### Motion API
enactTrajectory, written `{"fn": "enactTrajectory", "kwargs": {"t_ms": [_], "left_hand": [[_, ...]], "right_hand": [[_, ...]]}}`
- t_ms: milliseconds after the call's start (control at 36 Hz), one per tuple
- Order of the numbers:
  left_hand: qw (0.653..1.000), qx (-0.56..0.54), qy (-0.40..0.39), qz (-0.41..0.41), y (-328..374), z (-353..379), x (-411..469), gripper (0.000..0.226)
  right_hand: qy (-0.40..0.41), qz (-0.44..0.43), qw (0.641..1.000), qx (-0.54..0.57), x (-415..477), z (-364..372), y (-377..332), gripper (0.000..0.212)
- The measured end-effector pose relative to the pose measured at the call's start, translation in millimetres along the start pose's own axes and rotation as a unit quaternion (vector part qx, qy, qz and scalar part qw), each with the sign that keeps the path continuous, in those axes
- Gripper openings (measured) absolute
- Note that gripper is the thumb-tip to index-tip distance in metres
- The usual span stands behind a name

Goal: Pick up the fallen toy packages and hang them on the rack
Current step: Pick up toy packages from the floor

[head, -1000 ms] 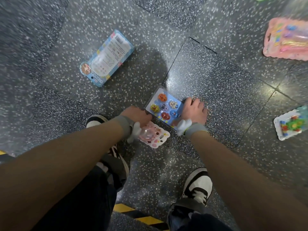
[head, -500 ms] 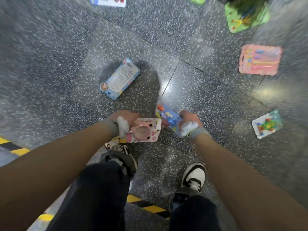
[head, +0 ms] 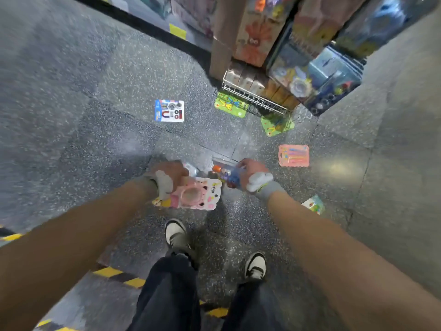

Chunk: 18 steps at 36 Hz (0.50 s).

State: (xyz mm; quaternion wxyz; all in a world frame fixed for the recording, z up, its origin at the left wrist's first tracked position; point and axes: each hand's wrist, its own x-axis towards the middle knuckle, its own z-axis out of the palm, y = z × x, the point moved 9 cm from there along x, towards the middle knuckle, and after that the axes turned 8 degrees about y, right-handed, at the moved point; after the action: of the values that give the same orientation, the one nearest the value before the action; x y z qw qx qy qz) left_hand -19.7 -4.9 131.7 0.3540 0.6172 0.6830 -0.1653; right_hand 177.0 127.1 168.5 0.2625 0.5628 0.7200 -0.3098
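Note:
My left hand (head: 170, 173) grips a pink cat-shaped toy package (head: 198, 194) at waist height. My right hand (head: 251, 172) grips a blue package of small coloured figures (head: 224, 174), held between the two hands and blurred. On the floor lie a white and blue magnet set package (head: 169, 111), two green packages (head: 229, 105) (head: 276, 126) by the rack's foot, a pink package (head: 293, 155) to the right, and a small white package (head: 313, 205) partly behind my right forearm. The toy rack (head: 286, 56) stands at the upper right, full of hung packages.
A white wire basket (head: 253, 97) forms the rack's lowest tier, close to the green packages. Black and yellow hazard tape (head: 119, 275) runs across the speckled floor near my shoes (head: 175, 232). Another shelf base (head: 152, 25) runs along the top left.
I have stood up from the floor with both packages lifted in my hands. The view swung up and forward, bringing the rack and further fallen packages into sight.

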Motion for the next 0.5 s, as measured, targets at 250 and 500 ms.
{"fn": "enactTrajectory", "kwargs": {"t_ms": [250, 500], "left_hand": [[0.995, 0.003, 0.078, 0.055, 4.6, -183.4, -64.8, 0.034], [0.992, 0.008, 0.091, 0.083, 32.7, -301.5, -87.1, 0.043]], "right_hand": [[0.109, -0.089, 0.990, -0.008, -67.7, -146.9, -109.0, 0.008], [0.148, -0.166, 0.975, 0.027, -108.6, -234.5, -165.7, 0.025]]}}
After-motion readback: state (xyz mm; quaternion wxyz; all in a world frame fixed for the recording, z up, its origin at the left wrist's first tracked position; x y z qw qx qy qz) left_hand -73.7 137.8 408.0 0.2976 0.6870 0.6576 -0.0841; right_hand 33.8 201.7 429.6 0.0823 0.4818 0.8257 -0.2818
